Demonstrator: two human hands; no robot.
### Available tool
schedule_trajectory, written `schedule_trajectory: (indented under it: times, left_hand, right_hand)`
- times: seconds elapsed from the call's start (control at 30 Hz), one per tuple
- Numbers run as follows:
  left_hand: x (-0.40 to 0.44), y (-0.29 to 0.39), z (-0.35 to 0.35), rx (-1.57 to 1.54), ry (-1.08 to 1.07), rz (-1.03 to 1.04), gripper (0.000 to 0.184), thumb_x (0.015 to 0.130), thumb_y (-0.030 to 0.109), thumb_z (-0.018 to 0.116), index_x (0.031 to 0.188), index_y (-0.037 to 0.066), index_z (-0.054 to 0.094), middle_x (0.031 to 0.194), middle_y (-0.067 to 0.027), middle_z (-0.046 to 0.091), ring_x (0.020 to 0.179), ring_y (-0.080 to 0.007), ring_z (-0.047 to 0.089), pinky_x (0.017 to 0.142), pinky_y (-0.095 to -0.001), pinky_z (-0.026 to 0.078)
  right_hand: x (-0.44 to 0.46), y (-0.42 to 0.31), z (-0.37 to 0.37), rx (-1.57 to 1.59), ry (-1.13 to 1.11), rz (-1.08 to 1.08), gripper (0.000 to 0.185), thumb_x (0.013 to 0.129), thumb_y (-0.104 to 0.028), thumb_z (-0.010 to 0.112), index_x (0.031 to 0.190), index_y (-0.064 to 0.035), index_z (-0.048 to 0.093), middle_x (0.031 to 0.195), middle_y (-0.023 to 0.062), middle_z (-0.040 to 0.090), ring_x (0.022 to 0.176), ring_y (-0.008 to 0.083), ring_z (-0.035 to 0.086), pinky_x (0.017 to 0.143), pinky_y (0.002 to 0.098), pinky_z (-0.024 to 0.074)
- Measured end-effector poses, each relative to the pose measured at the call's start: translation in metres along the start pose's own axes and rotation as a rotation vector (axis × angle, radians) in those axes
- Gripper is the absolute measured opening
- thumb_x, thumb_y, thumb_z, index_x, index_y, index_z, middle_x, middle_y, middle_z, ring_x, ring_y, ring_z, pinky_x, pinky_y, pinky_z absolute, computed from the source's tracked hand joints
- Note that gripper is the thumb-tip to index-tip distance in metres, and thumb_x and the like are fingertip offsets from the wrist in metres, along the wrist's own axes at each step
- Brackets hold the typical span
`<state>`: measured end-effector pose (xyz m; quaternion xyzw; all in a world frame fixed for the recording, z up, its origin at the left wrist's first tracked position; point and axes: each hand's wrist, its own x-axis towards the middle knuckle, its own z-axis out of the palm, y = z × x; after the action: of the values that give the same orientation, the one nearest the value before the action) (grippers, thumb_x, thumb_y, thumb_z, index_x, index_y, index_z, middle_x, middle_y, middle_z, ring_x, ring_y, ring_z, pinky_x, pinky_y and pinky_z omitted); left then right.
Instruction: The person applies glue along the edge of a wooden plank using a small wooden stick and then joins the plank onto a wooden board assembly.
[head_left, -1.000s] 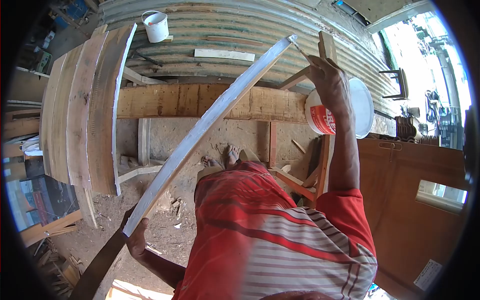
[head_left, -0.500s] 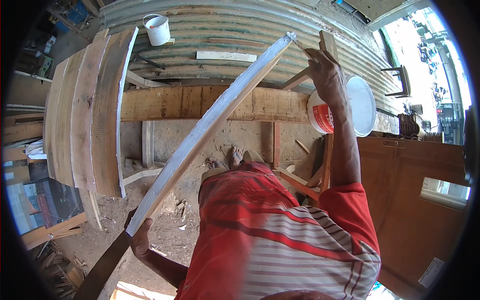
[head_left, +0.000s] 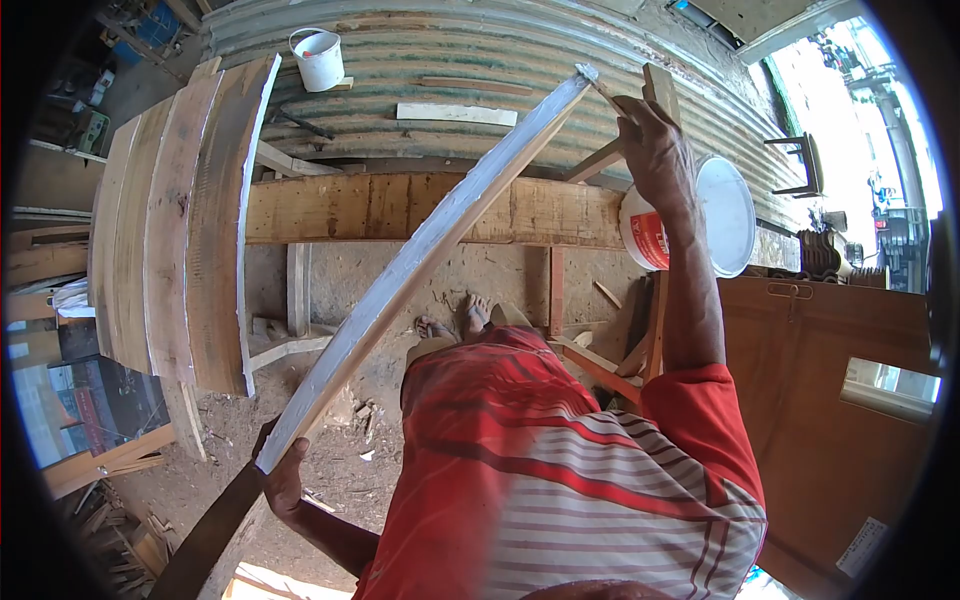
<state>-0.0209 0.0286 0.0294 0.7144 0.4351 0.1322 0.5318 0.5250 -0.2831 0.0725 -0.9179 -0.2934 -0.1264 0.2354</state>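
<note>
Your left hand is closed around the lower end of the long board, thumb on the near side. The board slants up and away across your front to your right hand, passing over the thick beam. Your right hand is at the far end, fingers pinched around a thin tool. The tool's tip meets the board's top corner, in a small clump of white; it may be a brush, but the tip is too small to tell.

Compared with a second ago, little has changed: both your hands keep the same holds, and the tool stays at that same corner. The white coating ran the whole length of the upper face then, as it does now. Your view has shifted slightly, so the stacked planks on the left sit a touch farther right in it. Beyond your right forearm, the large bucket shows less of the lettering on its red label
</note>
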Motion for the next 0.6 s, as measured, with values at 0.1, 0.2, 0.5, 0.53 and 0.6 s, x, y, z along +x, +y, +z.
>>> schedule_trajectory:
  times: [0.1,0.2,0.5,0.53,0.6]
  left_hand:
    - [0.0,-0.001,0.0,-0.012,-0.012,0.009,0.043,0.081,0.011,0.082,0.12,-0.001,0.07,0.105,-0.0062,0.07,0.094,-0.0157,0.061,0.08,-0.0307,0.048]
    - [0.0,-0.002,-0.002,-0.033,-0.034,0.001,0.045,0.082,0.012,0.083,0.123,-0.002,0.069,0.107,-0.0073,0.07,0.095,-0.016,0.062,0.081,-0.0305,0.048]
    - [0.002,-0.002,-0.002,0.003,-0.051,0.037,0.045,0.084,0.016,0.082,0.123,-0.002,0.069,0.108,-0.0081,0.071,0.094,-0.0163,0.062,0.08,-0.0296,0.048]
    - [0.002,-0.001,-0.002,0.015,-0.049,0.031,0.045,0.084,0.016,0.082,0.123,-0.002,0.069,0.108,-0.0082,0.071,0.094,-0.0163,0.062,0.08,-0.0295,0.048]
    - [0.001,-0.001,-0.003,0.003,-0.037,0.02,0.045,0.084,0.016,0.082,0.123,-0.002,0.069,0.108,-0.0082,0.071,0.093,-0.0162,0.062,0.08,-0.0294,0.047]
  right_hand:
    - [-0.003,0.003,0.001,-0.061,0.024,0.08,0.024,0.095,-0.012,0.062,0.118,-0.01,0.07,0.104,0.0178,0.069,0.095,0.0402,0.067,0.079,0.0481,0.0526]
    - [-0.006,-0.002,-0.002,-0.063,0.052,0.029,0.025,0.099,-0.013,0.062,0.122,-0.0081,0.069,0.111,0.0194,0.071,0.092,0.0384,0.072,0.078,0.0445,0.0541]
    - [-0.001,-0.003,-0.003,-0.129,0.084,0.058,0.026,0.1,-0.015,0.061,0.124,-0.0101,0.069,0.113,0.0161,0.071,0.091,0.039,0.071,0.079,0.0465,0.0548]
    - [-0.001,-0.001,-0.001,-0.103,0.063,0.047,0.027,0.1,-0.015,0.061,0.124,-0.0099,0.069,0.113,0.0168,0.07,0.092,0.039,0.071,0.079,0.0463,0.0547]
    - [-0.004,0.01,0.005,-0.171,0.051,0.094,0.027,0.099,-0.014,0.061,0.124,-0.0095,0.069,0.113,0.0171,0.07,0.093,0.0391,0.071,0.08,0.0462,0.0546]
